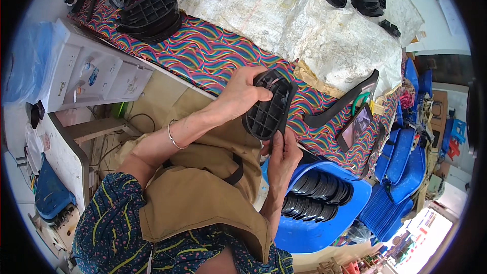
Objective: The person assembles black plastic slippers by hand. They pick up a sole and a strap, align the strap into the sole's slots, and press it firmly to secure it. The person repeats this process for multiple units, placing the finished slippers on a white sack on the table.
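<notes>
- My left hand [246,91], curled, thumb on top, grips a black, oval, gridded piece [266,114] between my hands.
- My right hand [285,155] pinches its near end.
- Right of both: black rectangular phone [355,128].

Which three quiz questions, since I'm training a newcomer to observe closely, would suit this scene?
1. Which hand has its thumb on the face of the gridded black piece?
2. True or false: the phone lies on the white sheet.
3. The rows of black pieces lie in a plastic holder coloured: A red; B blue; C white.

Key: 1. The left hand. 2. False; it lies on the patterned cloth. 3. B.
</notes>
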Action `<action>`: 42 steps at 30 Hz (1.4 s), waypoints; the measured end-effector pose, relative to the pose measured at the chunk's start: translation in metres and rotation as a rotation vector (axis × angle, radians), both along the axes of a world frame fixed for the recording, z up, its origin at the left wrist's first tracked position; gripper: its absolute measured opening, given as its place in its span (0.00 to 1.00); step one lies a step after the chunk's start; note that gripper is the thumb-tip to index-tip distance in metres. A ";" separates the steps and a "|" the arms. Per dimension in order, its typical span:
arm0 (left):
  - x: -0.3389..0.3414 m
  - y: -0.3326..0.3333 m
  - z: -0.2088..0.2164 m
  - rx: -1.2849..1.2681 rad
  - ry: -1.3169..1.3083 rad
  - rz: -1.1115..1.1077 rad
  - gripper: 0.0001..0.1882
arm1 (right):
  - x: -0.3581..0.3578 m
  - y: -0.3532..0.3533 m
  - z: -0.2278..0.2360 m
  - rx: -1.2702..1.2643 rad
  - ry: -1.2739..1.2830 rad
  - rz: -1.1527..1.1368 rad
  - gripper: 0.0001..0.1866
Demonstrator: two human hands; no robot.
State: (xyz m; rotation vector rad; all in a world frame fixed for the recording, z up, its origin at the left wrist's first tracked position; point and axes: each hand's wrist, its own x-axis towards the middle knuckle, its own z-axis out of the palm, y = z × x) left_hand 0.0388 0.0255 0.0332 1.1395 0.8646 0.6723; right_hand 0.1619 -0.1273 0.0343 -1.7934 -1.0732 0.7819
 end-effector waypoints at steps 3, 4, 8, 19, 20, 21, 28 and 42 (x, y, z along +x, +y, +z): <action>-0.001 -0.004 0.003 0.014 -0.045 0.016 0.12 | -0.005 -0.010 -0.003 0.018 0.022 -0.032 0.11; -0.001 -0.006 0.006 0.032 -0.036 0.022 0.12 | -0.007 -0.013 -0.002 0.009 0.029 -0.039 0.11; -0.003 -0.010 0.014 0.044 -0.028 0.030 0.12 | -0.012 -0.022 -0.001 0.021 -0.002 -0.058 0.12; -0.001 -0.026 0.028 0.149 -0.098 0.182 0.11 | -0.031 -0.024 0.013 0.082 0.136 -0.134 0.13; -0.002 -0.026 0.030 0.150 -0.103 0.188 0.11 | -0.031 -0.023 0.009 0.110 0.123 -0.135 0.14; -0.003 -0.028 0.030 0.193 -0.084 0.201 0.11 | -0.032 -0.021 0.005 0.137 0.110 -0.136 0.14; -0.007 -0.033 0.025 0.439 -0.226 0.152 0.16 | -0.022 0.005 0.010 0.296 0.385 -0.273 0.15; -0.065 0.048 0.017 -0.327 -0.682 -0.485 0.15 | 0.004 0.035 0.013 0.521 -0.580 0.135 0.28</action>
